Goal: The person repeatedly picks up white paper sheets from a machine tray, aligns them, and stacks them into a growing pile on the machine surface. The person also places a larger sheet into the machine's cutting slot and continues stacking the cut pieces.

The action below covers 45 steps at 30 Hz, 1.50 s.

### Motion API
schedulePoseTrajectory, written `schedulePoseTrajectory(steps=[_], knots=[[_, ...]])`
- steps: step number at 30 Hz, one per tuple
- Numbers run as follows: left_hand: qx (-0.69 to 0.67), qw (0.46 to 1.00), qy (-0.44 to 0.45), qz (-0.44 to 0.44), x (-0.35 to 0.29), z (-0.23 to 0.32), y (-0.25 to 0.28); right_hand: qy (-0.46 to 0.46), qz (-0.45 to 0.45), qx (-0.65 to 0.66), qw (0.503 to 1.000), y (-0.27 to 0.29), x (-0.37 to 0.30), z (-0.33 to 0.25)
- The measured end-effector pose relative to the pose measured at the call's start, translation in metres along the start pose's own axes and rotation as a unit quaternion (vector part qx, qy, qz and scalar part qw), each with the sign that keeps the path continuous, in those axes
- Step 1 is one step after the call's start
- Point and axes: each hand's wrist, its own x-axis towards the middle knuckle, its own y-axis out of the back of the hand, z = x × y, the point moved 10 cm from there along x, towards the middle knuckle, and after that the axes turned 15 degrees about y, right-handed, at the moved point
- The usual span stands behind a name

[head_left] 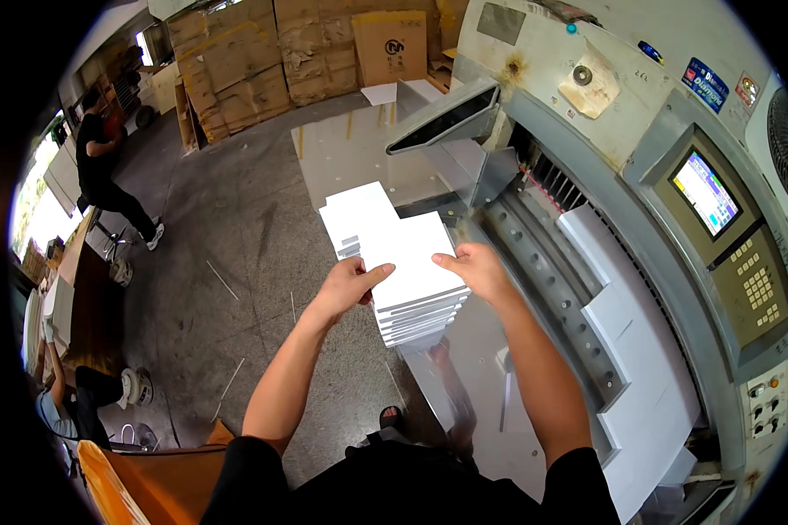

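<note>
A stack of white paper, its layers slightly offset along the near side, stands at the left edge of the machine's metal table. My left hand is closed on its left edge, thumb on the top sheet and fingers partly hidden beside the pile. Opposite it, my right hand grips the right edge, thumb also pressed on top. How many sheets lie between thumbs and fingers cannot be made out. Just behind and to the left is another white paper stack, touching or nearly touching the first.
On my right stands a large paper cutting machine with a lit screen and keypad. More white paper blocks lie on its bed. Cardboard boxes line the back. One person walks far left; another sits lower left.
</note>
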Motion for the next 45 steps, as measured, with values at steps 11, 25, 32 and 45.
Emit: schedulePoseTrajectory(steps=[11,25,32,45], knots=[[0.011,0.999,0.033,0.023,0.004,-0.01,-0.004,0.046,0.088,-0.093,0.991,0.019,-0.013,-0.016],[-0.238,0.963,-0.013,0.123,-0.024,-0.112,0.039,-0.311,0.214,-0.169,0.911,0.154,-0.401,0.224],[-0.071,0.955,0.247,-0.149,-0.084,-0.288,-0.163,-0.212,0.137,-0.226,0.941,0.07,-0.371,0.222],[0.009,0.976,0.063,-0.208,-0.094,-0.239,-0.197,-0.081,0.159,0.071,0.981,-0.051,-0.331,0.146]])
